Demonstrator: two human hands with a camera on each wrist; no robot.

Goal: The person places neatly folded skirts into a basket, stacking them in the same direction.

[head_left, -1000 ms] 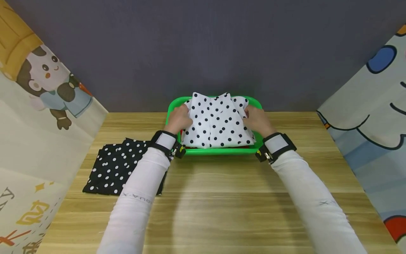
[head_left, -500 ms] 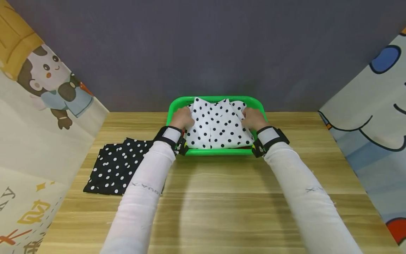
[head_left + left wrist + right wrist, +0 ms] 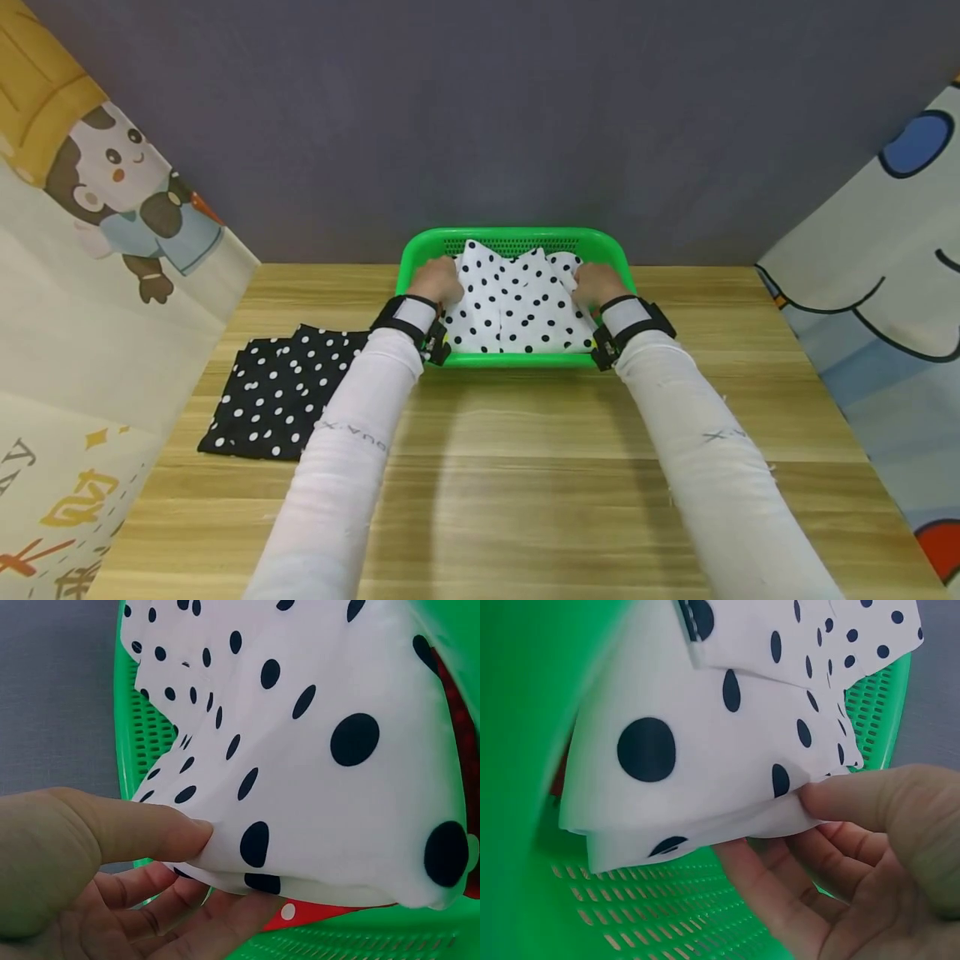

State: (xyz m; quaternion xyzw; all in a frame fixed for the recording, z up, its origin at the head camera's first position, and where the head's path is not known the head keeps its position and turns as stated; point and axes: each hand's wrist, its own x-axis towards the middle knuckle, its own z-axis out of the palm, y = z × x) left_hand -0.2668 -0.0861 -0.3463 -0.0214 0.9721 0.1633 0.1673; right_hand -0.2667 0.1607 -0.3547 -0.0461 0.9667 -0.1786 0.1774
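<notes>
while both thumbs pressed on top, the left hand [image 3: 90, 877] and right hand [image 3: 855, 855] pinched the white dotted cloth [image 3: 517, 304], fingers beneath, seemingly inside the green basket [image 3: 517, 240].

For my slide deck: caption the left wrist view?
Left hand pinches folded white polka-dot cloth over green basket.

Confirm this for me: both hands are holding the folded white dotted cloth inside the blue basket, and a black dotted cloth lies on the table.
Not quite: the basket is green, not blue, as the head view shows. Both the left hand and the right hand do hold the white dotted cloth in it, and the black dotted cloth lies on the table.
</notes>
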